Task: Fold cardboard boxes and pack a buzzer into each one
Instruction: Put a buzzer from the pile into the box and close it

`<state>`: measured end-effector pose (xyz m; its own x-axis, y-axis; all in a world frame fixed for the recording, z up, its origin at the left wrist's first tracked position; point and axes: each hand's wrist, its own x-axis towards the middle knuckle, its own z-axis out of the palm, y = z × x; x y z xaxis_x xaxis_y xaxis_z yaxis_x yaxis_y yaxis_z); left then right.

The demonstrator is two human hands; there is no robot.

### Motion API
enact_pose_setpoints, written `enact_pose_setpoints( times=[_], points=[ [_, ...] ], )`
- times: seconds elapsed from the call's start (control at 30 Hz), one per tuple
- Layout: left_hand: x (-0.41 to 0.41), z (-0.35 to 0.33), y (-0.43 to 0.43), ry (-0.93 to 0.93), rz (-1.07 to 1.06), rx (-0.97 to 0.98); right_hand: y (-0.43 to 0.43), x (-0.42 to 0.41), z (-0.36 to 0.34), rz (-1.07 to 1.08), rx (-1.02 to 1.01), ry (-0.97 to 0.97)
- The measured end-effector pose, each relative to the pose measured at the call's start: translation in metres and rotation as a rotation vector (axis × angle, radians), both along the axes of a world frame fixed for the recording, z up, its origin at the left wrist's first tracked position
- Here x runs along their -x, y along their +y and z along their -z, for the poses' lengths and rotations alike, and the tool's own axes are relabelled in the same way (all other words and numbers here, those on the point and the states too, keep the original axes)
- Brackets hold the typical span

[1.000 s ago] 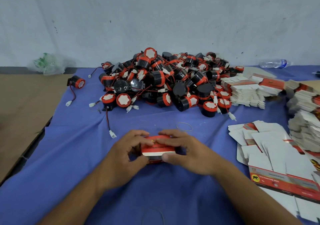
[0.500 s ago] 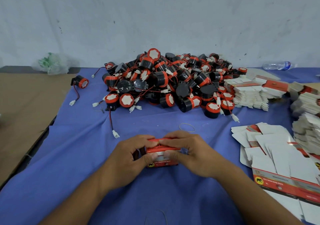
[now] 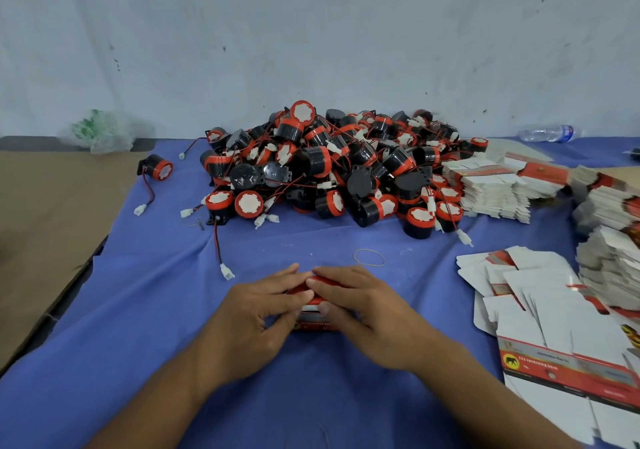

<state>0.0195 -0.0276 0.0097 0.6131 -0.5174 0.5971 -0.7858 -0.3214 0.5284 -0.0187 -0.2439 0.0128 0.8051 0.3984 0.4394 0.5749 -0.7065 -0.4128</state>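
- my left hand (image 3: pixel 249 317) and my right hand (image 3: pixel 367 313) both grasp one small red and white box (image 3: pixel 313 320). it sits on the blue cloth (image 3: pixel 156 310), near the middle, between my two palms.
- the fingers of both hands are curled over the top of the box and meet there, almost tip to tip. my right thumb lies on its near face.
- the left side of the box is behind my left fingers and the right side is under my right hand. only a narrow strip of the near face shows, with a red band low on it.
- i cannot tell if the flaps are closed, and i cannot see what is inside.
- the print on the box is too blurred to read.
- far from my hands is the big heap of buzzers (image 3: pixel 339 168), black with red rims and white connectors on thin wires. one buzzer (image 3: pixel 157 168) lies apart at the far left.
- a rubber band (image 3: pixel 369 257) lies on the cloth just beyond my right fingers, not touching them.
- on the right, flat boxes (image 3: pixel 540 296) are spread like a fan, and the right edge of the picture cuts them off. more stacks of flat boxes (image 3: pixel 491 185) lie farther back, beside the heap.
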Motion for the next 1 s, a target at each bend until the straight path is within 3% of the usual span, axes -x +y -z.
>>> enact_pose_setpoints(
  times=[0.13,0.23,0.3,0.43,0.5,0.6,0.7,1.0],
  points=[
    [-0.003,-0.001,0.0,0.03,0.003,-0.031,0.003,-0.004,0.002,0.011,-0.282,0.316],
    [-0.002,-0.003,0.001,0.079,0.026,-0.108,0.006,-0.005,-0.002,-0.042,-0.391,0.443],
    [-0.002,-0.003,0.001,0.06,0.06,-0.144,0.006,-0.003,0.0,-0.02,-0.277,0.386],
    [0.0,0.004,0.0,0.073,0.093,-0.208,0.0,0.003,0.004,0.068,0.208,0.092],
    [0.0,0.006,0.0,0.134,0.083,-0.169,0.0,0.005,0.005,0.038,0.156,0.108],
    [-0.002,0.008,0.001,0.132,0.053,-0.127,0.002,0.006,0.006,0.0,-0.183,0.197],
    [-0.003,0.011,0.0,0.114,0.004,-0.088,-0.002,0.005,0.005,0.009,-0.372,0.085],
    [-0.008,0.016,0.0,0.108,0.039,-0.044,0.002,-0.002,0.004,-0.014,-0.189,-0.13]
  ],
)
